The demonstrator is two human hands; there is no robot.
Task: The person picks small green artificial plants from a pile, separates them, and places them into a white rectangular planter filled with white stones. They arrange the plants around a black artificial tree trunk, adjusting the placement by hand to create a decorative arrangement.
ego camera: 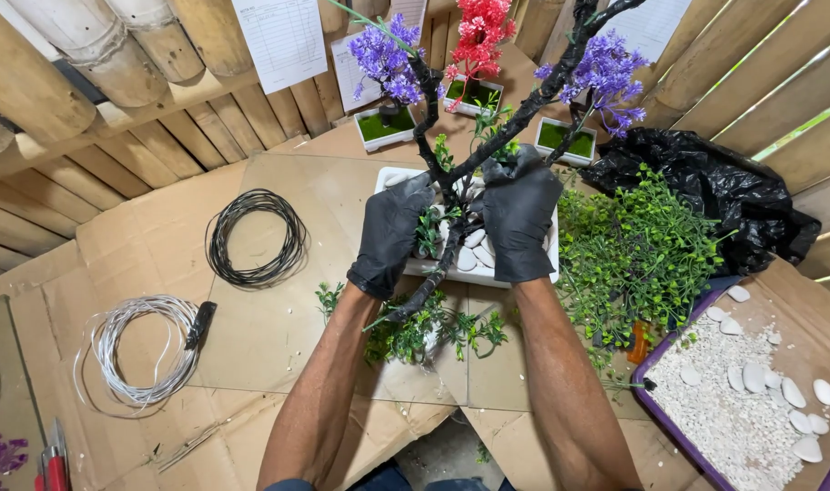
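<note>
Two hands: both in black gloves, working at a dark artificial tree trunk (447, 250) that stands in a white rectangular pot (542, 264).
Left hand (389, 232): laid over the near left edge of the pot, grip closed loosely around the lower trunk and a green sprig.
Right hand (521, 218): grip closed on a dark branch (533, 105) that rises toward the back.
Pot filling: flat white pebbles (474, 250) around the trunk base.
Bench (278, 336): covered with flattened brown cardboard sheets, overlapping, scattered with white crumbs.
Left of the pot: a coil of black wire (256, 238); nearer and further left, a coil of white wire (142, 350).
Near edge: loose green sprigs (415, 332) between the forearms.
Right of the pot: a heap of green plastic foliage (633, 255), with a black plastic bag (715, 191) behind it.
Near right corner: a purple-rimmed tray (656, 409) of white gravel and larger white stones.
Back of the bench: three small white pots with green tops, carrying purple flowers (383, 59), red flowers (478, 32) and more purple flowers (606, 73).
Walls: bamboo poles (87, 55) on both sides, with paper sheets (283, 41) pinned up at the back.
</note>
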